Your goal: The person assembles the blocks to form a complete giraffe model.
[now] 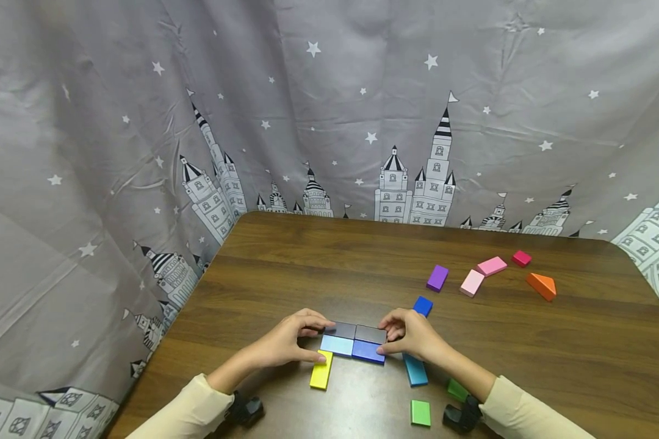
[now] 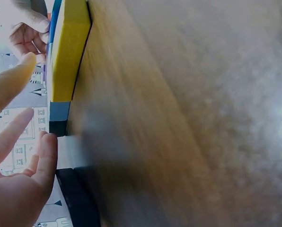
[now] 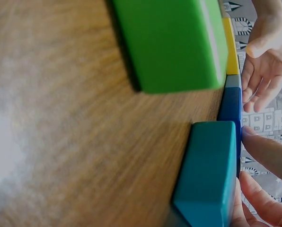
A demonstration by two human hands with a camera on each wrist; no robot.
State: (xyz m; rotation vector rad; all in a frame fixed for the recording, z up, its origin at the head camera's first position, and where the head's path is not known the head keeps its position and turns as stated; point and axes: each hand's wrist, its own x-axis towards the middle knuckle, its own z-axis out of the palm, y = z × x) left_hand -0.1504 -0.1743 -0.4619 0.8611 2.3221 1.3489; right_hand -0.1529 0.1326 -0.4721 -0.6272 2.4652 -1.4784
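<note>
Two dark grey blocks [image 1: 370, 334] lie end to end, with a light blue block [image 1: 337, 345] and a blue block [image 1: 368, 352] against their near side. My left hand [image 1: 293, 338] is at the left end of this group, fingers spread beside the dark block and thumb over a yellow block [image 1: 321, 370]. In the left wrist view the left thumb [image 2: 25, 66] appears apart from the yellow block. At the right end, my right hand [image 1: 414, 335] touches the blue block with its thumb. Its bent fingers are by the right dark block, their tips partly hidden.
A teal block [image 1: 415, 371] and another blue block [image 1: 423, 306] lie by the right hand. Two green blocks [image 1: 420, 413] are nearer me. Purple [image 1: 437, 278], pink [image 1: 492, 266], red [image 1: 522, 258] and orange [image 1: 542, 286] blocks lie farther right. A grey curtain [image 1: 335, 110] hangs behind the table.
</note>
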